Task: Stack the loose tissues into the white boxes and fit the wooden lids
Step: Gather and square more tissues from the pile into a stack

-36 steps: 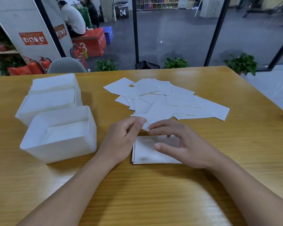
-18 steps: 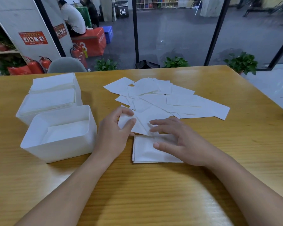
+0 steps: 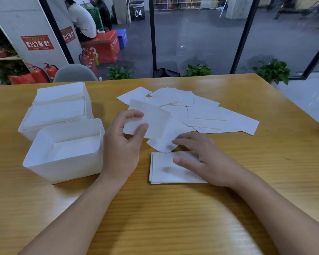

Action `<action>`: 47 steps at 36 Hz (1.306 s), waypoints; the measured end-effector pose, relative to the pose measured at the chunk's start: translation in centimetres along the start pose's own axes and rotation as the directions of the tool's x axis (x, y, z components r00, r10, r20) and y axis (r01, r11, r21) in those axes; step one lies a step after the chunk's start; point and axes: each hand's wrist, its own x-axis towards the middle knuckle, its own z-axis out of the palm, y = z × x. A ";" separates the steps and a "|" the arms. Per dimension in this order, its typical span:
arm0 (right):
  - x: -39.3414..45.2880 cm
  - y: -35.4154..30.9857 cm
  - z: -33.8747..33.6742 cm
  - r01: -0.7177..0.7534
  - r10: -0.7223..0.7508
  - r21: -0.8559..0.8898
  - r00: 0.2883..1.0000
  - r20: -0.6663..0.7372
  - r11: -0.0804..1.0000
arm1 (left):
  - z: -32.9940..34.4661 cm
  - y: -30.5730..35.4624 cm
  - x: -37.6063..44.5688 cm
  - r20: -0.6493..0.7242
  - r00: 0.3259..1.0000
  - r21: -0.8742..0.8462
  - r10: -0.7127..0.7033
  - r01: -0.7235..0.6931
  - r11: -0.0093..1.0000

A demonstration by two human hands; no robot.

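Both forearms are bare to the frame's edge, with no sleeve, watch or ring showing.

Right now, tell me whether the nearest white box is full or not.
Not full. The nearest white box holds only a low layer of tissues, with its inner walls bare well above them.

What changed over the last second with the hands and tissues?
The left hand reached into the loose tissues, pinched one tissue and lifted it off the pile. The right hand stayed over the small stack; the white boxes did not move.
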 end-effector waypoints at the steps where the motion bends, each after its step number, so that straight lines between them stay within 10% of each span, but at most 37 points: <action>1: 0.0 0.0 0.0 -0.003 0.004 0.035 1.000 -0.026 0.999 | 0.1 -0.1 0.0 0.019 1.000 -0.045 -0.016 0.017 0.999; 12: 1.0 0.1 -0.3 0.048 0.110 0.522 0.957 -0.268 0.851 | 1.2 0.0 -0.8 0.316 0.948 -0.379 -0.045 0.170 0.910; 23: 0.5 0.4 -1.9 0.049 0.098 0.623 0.975 -0.200 0.781 | 0.1 -0.7 -0.1 0.424 0.890 -0.142 -0.170 0.250 0.958; 30: 0.3 2.0 -2.0 -0.096 0.160 0.401 0.979 -0.129 0.911 | -0.5 -1.9 -0.3 0.642 0.744 0.142 -0.186 0.122 0.982; 47: -0.1 2.2 -1.4 -0.089 0.102 0.180 0.993 -0.064 0.980 | 0.0 -2.1 -0.7 0.536 0.814 0.348 -0.222 0.027 0.937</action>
